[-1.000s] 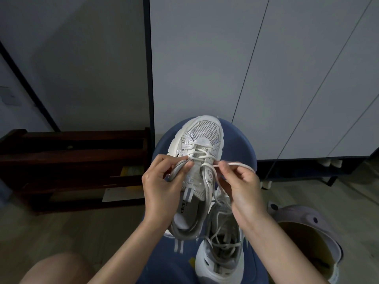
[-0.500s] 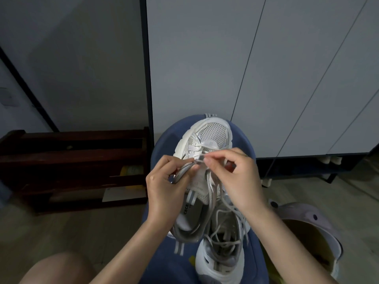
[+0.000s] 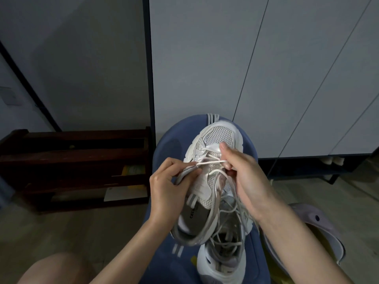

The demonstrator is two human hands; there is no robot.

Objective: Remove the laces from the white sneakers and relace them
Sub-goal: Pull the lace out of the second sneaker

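Observation:
A white mesh sneaker [image 3: 217, 138] lies toe-away on a blue stool [image 3: 172, 144], its heel toward me. My left hand [image 3: 168, 187] grips the sneaker's left eyelet edge between thumb and fingers. My right hand [image 3: 244, 177] pinches the white lace [image 3: 209, 162], which runs taut across the tongue between the two hands. A second white sneaker [image 3: 223, 255] with loose laces lies below, partly under the first one.
A dark wooden shoe rack [image 3: 73, 160] stands at the left on the floor. Grey cabinet doors [image 3: 266, 68] rise behind the stool. A pale lilac bin [image 3: 320, 226] with a yellow liner sits at the lower right. My bare knee [image 3: 55, 269] shows at bottom left.
My right hand moved from right of the sneaker up over its tongue, drawing the lace across. The loop that hung out at the right is gone. The sneaker shifted slightly right.

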